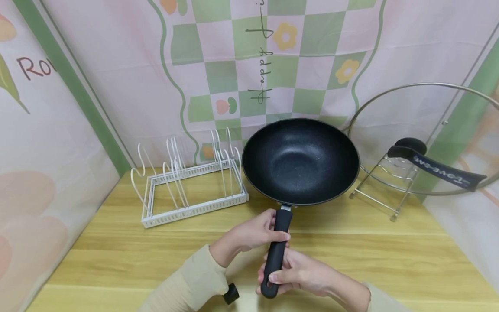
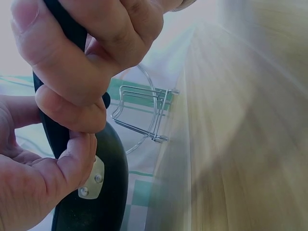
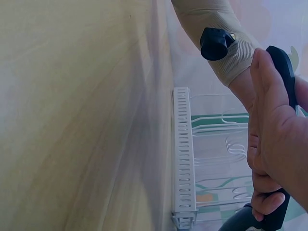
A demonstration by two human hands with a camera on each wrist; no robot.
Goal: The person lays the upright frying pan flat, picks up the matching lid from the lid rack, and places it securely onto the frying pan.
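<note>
A black wok (image 1: pixel 300 162) with a long black handle (image 1: pixel 277 255) is held above the wooden table in the head view, its bowl facing me. My left hand (image 1: pixel 259 232) grips the handle near the bowl. Lower down, around the handle's end, my right hand (image 1: pixel 300 273) holds on with its thumb across the top. In the left wrist view, the wok's riveted bracket (image 2: pixel 92 180) shows beside the fingers. To the wok's left stands a white rack (image 1: pixel 195 210) with several upright wire dividers.
At the right, a glass lid (image 1: pixel 390 93) with a black handle (image 1: pixel 448 171) leans in a small metal stand (image 1: pixel 376 201). A patterned cloth (image 1: pixel 249 73) hangs behind the wooden table (image 1: pixel 156 260). A black wrist device (image 1: pixel 231 294) sits at my left sleeve.
</note>
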